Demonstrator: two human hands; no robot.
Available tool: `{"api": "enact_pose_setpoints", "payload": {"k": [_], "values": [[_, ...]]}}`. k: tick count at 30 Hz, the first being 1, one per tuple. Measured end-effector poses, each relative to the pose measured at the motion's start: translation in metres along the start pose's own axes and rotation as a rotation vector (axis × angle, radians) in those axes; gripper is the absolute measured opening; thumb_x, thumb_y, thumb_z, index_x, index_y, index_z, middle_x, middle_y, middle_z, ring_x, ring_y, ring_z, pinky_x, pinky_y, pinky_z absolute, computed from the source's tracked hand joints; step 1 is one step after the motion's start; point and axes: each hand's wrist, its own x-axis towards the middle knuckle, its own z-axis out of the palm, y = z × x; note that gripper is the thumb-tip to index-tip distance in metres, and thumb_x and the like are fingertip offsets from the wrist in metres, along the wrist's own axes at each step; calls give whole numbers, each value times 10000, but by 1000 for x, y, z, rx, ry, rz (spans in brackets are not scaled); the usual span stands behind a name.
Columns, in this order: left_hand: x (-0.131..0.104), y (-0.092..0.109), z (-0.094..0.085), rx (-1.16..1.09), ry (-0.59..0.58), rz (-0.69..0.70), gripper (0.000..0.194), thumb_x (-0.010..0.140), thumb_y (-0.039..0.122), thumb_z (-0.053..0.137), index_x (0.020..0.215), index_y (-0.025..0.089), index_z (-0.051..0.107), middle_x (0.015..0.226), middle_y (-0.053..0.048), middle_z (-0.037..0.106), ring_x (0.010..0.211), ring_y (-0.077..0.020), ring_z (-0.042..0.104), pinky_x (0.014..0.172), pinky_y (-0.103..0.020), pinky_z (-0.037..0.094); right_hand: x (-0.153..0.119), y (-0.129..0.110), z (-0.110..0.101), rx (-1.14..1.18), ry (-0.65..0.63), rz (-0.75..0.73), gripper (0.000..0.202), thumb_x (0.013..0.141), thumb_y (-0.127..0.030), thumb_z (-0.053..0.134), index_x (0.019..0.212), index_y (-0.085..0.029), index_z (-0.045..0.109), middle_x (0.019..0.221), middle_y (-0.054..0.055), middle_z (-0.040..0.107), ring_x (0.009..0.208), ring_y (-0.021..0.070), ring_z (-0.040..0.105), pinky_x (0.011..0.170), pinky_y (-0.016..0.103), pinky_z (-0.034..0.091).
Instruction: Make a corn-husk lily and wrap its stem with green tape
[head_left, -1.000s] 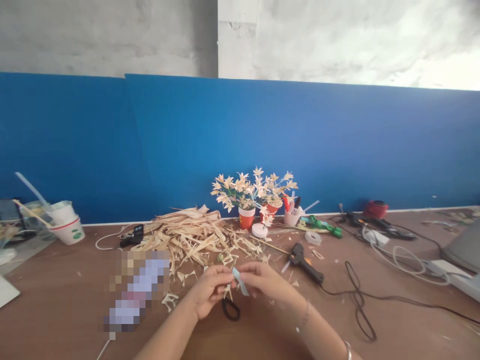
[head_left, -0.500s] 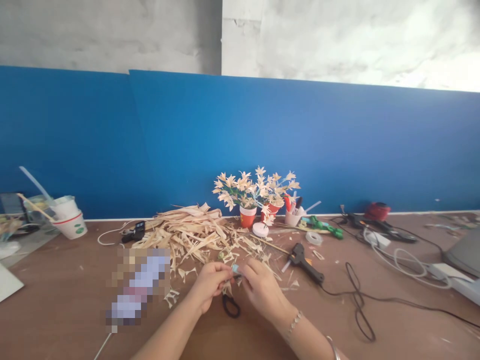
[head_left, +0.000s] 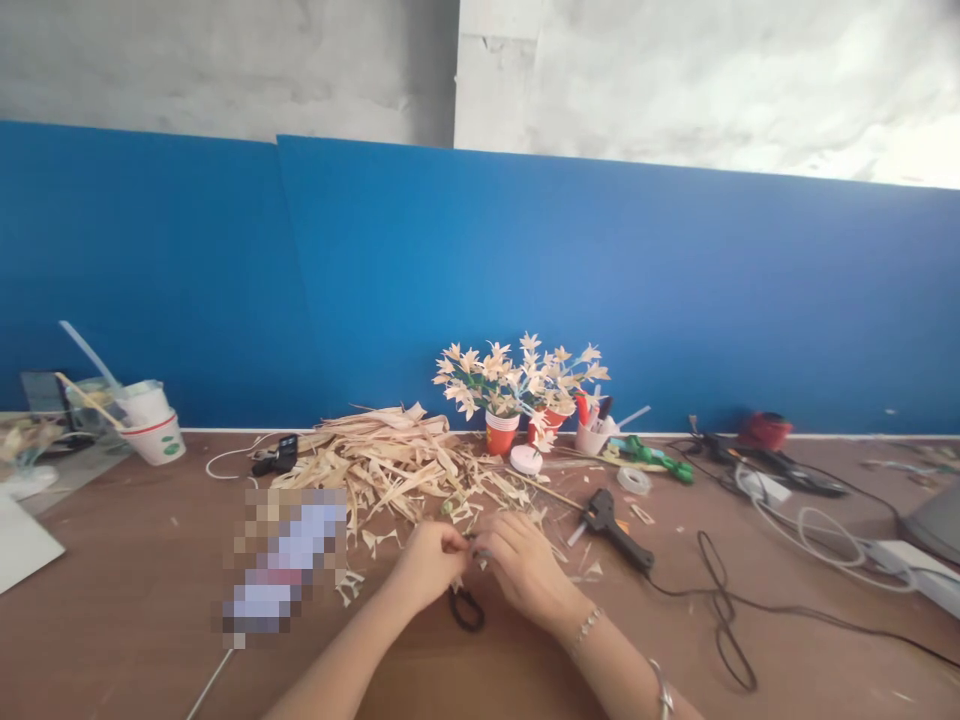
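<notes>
My left hand (head_left: 431, 560) and my right hand (head_left: 519, 560) meet fingertip to fingertip above the brown table, just in front of the husk pile. Both are closed in a pinch; what lies between their fingers is too small and too covered to name. Under them pokes out a black loop handle (head_left: 466, 610), probably of scissors, its other end hidden. Pale dried husk strips (head_left: 397, 460) are heaped behind my hands. A black glue gun (head_left: 615, 530) lies to the right of my right hand, its cord trailing off rightward.
Pale husk flowers (head_left: 499, 368) stand in red-and-white paper cups (head_left: 501, 434) by the blue partition (head_left: 375, 270). Nearby are a tape roll (head_left: 634, 481), green tape or wire (head_left: 660, 458) and a cup of tools (head_left: 591, 438). White cables (head_left: 817, 545) and a power strip (head_left: 911, 572) lie right; a white cup (head_left: 156, 440) stands left.
The light blue piece seen between my fingertips is now hidden. My right fingers have curled over toward the left ones. The whole view has shifted slightly.
</notes>
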Motion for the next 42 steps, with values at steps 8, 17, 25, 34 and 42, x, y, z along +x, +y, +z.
{"api": "enact_pose_setpoints", "payload": {"k": [8, 17, 25, 34, 42], "values": [[-13, 9, -5, 640, 9, 298, 168, 755, 123, 481, 763, 188, 636, 781, -49, 657, 782, -189, 595, 691, -275, 404, -1, -1, 7, 191, -80, 273, 170, 809, -121, 411, 824, -169, 574, 775, 53, 607, 744, 175, 517, 683, 290, 375], [-16, 11, -6, 869, -15, 637, 209, 855, 128, 374, 817, 160, 577, 796, -56, 613, 758, -186, 547, 667, -287, 416, 4, 4, 8, 797, -100, 924, 119, 689, -158, 467, 691, -150, 585, 510, -19, 574, 499, 129, 537, 487, 212, 397], [-13, 9, -12, 646, -79, 540, 205, 822, 158, 434, 794, 197, 634, 781, -29, 645, 751, -170, 574, 674, -264, 404, 0, 0, 4, 613, -53, 609, 171, 745, -111, 468, 753, -178, 625, 718, 11, 634, 685, 137, 563, 642, 237, 433], [-11, 9, -15, 507, -180, 389, 199, 759, 186, 497, 759, 228, 691, 763, -14, 687, 724, -165, 600, 677, -250, 399, -4, 0, 9, 320, -74, 298, 208, 779, -51, 450, 838, -194, 590, 783, 24, 596, 748, 152, 528, 689, 262, 399], [-15, 10, -13, 679, -148, 519, 183, 791, 180, 486, 726, 200, 657, 742, -35, 655, 722, -178, 584, 668, -267, 390, -3, 0, 14, 452, -94, 461, 239, 752, -46, 433, 801, -179, 626, 751, 26, 648, 699, 149, 564, 644, 239, 416]]}}
